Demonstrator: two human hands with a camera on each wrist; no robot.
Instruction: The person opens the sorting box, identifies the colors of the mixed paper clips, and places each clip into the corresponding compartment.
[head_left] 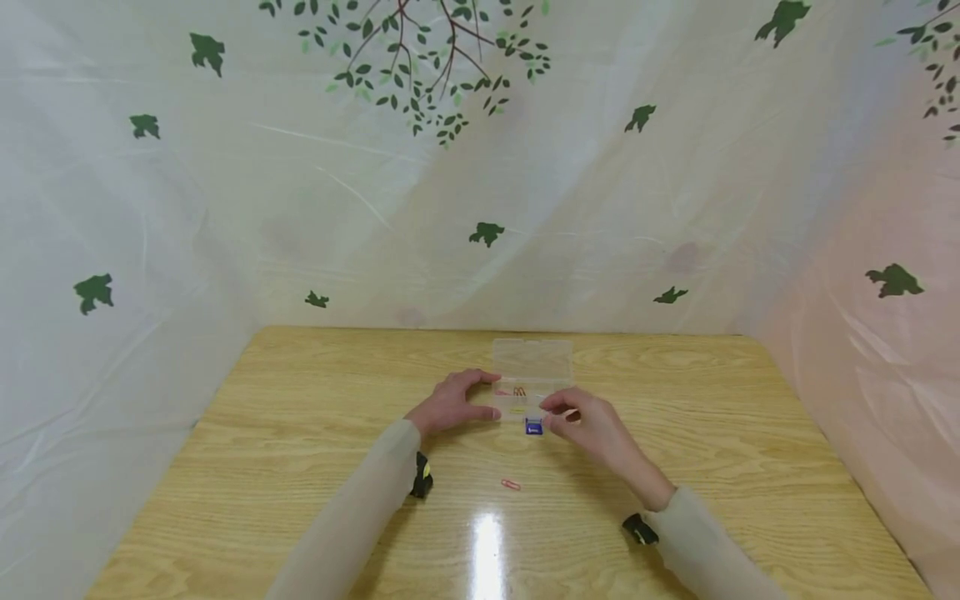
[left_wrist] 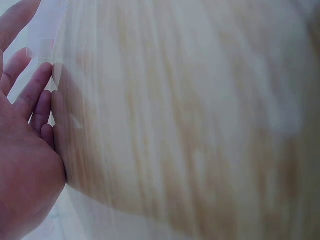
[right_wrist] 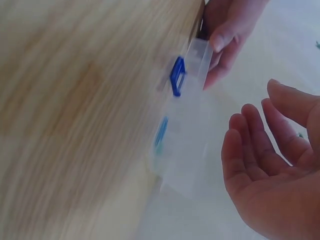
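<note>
Steadying the clear box (head_left: 531,385) at mid-table (head_left: 300,417) with the left hand (head_left: 452,402), fingers pinching its left end. Hovering the right hand (head_left: 592,425) just beside, fingers relaxed, holding nothing. Probably sorting clips; next, fetching the pink clip (head_left: 511,484) nearby.

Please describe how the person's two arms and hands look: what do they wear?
Both arms wear long, loose sleeves of pale beige cloth, the left sleeve and the right sleeve. At each cuff sits a small black device, one with a yellow mark, one plain. The left hand and right hand are bare.
</note>
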